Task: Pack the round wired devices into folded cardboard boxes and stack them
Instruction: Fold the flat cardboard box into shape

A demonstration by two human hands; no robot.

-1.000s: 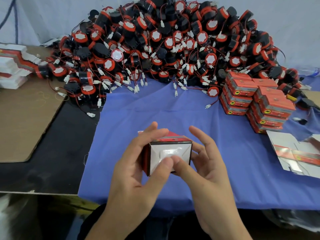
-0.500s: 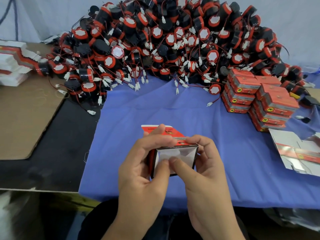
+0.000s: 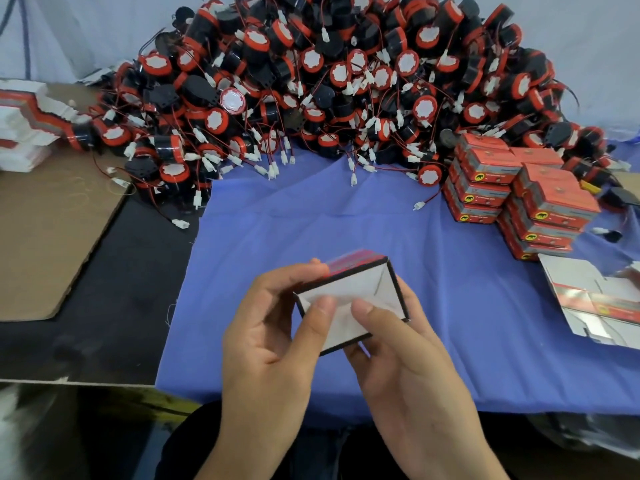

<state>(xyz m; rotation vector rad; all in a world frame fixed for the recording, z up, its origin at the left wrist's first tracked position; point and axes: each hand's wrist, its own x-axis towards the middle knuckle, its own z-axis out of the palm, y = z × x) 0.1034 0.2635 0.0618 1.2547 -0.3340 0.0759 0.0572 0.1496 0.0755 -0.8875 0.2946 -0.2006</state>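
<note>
Many round wired devices (image 3: 346,81) lie heaped at the back of the table (image 3: 121,289), so most of the packing appears to be left. In the head view, several closed red boxes (image 3: 519,195) stand stacked at the right, just beside the heap. One box (image 3: 349,299) is held above the blue cloth (image 3: 311,220). The left hand (image 3: 273,341) and right hand (image 3: 408,368) curl their fingers around its sides, and both thumbs press its white end flaps. Its contents cannot be seen. Flat box blanks (image 3: 595,306) lie at far right.
</note>
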